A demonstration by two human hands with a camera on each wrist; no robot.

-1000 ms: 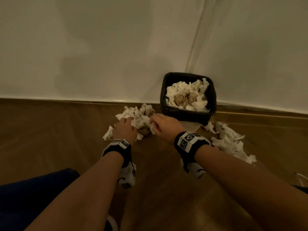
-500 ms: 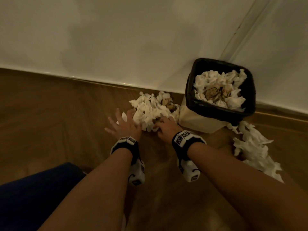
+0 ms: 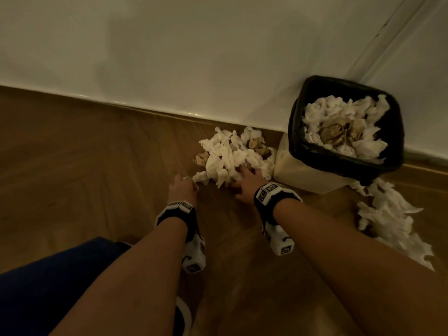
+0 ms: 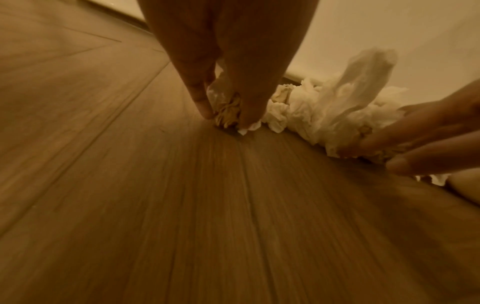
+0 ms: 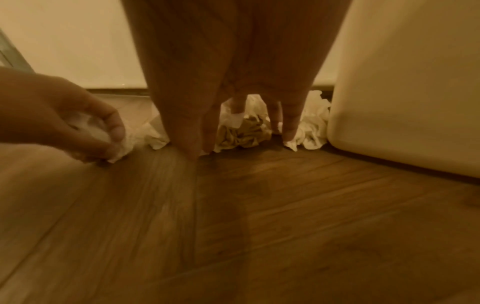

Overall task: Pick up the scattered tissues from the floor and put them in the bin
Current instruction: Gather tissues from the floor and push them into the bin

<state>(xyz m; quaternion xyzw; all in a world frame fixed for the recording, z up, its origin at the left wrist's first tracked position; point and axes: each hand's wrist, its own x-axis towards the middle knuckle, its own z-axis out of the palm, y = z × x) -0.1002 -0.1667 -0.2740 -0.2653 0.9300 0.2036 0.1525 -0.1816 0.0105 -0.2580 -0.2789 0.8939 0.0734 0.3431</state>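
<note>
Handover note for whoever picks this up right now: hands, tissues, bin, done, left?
Left hand: fingers curled round a small wad at the pile's left edge, low at the floor.
Right hand: fingers spread, pressing into the near side of the pile; no grip visible.
Bin: in the corner, right of the pile, already heaped with tissues.
Done: the bin holds a load of tissues.
Left: the pile between the hands and the wall, plus a second trail of tissues on the floor to the bin's right.
</note>
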